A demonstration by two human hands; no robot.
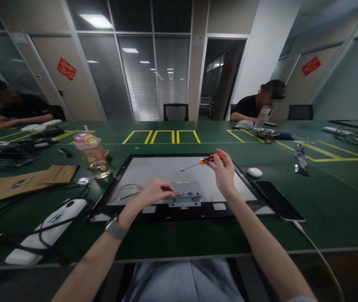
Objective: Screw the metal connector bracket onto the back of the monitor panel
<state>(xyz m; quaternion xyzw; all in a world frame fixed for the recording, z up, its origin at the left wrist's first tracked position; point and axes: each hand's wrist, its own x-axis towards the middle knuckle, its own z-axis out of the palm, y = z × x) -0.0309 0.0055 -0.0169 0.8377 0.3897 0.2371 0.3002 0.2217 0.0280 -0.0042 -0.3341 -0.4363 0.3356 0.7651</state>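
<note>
Head view: the right hand (pixel 224 170) clamps its grip on a stiff-looking, probably light screwdriver (pixel 204 162), best held by its handle (pixel 209 158), the left hand's (pixel 156 191) grip being unclear.

We take this for an office room used as a workshop. At twelve o'clock we see a glass partition (pixel 139 75) with blinds, and a dark office chair (pixel 175 112) before it. At one o'clock a doorway (pixel 218 86) stands open, while doors at eleven (pixel 62 90) and two (pixel 311 86) bear red decorations (pixel 66 68). Our long green table (pixel 166 241) is marked out in yellow tape (pixel 178 136), with people seated across it at ten (pixel 37 109) and one (pixel 249 105). The bench work shows in our screwdriver (pixel 210 158) and the flat panel (pixel 153 167) before us.
</note>
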